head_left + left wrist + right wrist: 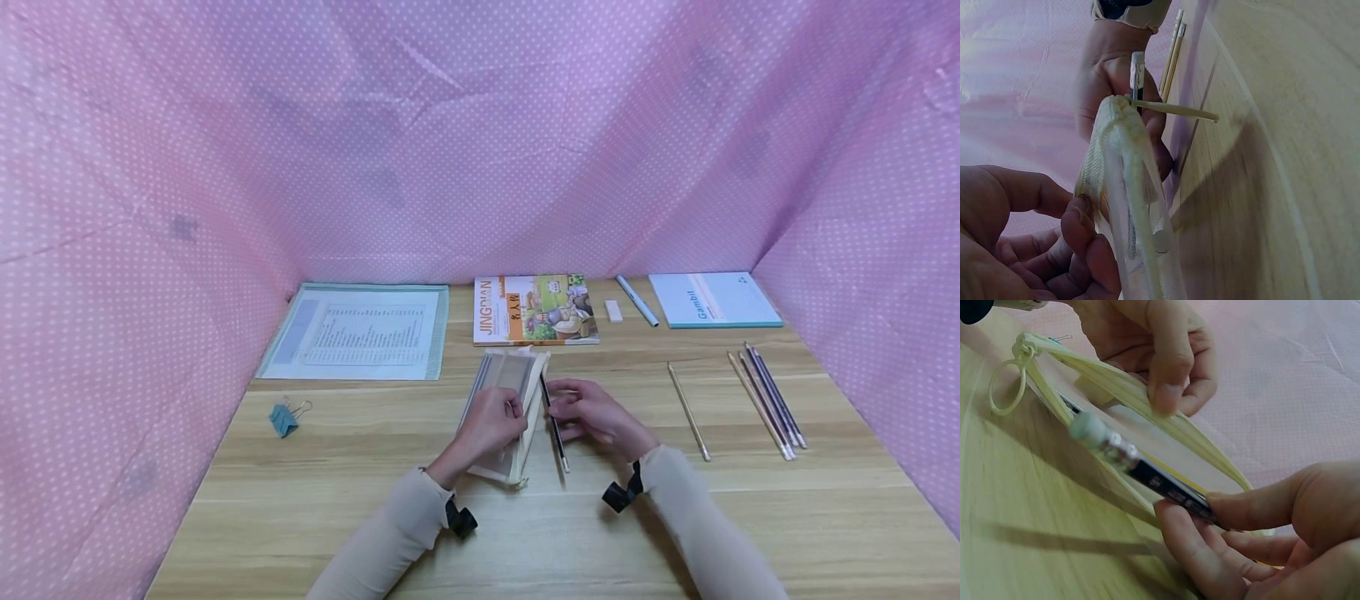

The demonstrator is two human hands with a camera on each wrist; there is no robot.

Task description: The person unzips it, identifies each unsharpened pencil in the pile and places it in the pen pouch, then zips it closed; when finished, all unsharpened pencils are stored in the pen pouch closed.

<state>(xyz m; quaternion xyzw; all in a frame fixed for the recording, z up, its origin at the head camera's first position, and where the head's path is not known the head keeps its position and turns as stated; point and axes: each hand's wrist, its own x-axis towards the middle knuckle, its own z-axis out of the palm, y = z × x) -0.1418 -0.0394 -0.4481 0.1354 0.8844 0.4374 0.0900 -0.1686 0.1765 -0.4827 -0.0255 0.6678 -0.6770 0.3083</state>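
A clear zip pouch (504,367) with cream edging lies in the middle of the table. My left hand (491,423) pinches one zip edge (1207,440) between thumb and fingers, and the mouth gapes in the right wrist view. My right hand (592,412) holds a dark pencil (1163,482) beside the mouth, its white eraser end towards me. That pencil slants along the opening, its far end hidden by the fingers and pouch edge. Through the clear side, things show inside the pouch (1169,275). A cord loop (1007,390) hangs from the zip's near end.
To the right lie a single pencil (688,412) and a group of several pencils (761,400). Behind are an illustrated book (536,310), a white eraser (613,311), a light-blue pen (637,301) and a Gambit notebook (715,300). Leftward sit a document folder (356,333) and a binder clip (284,419).
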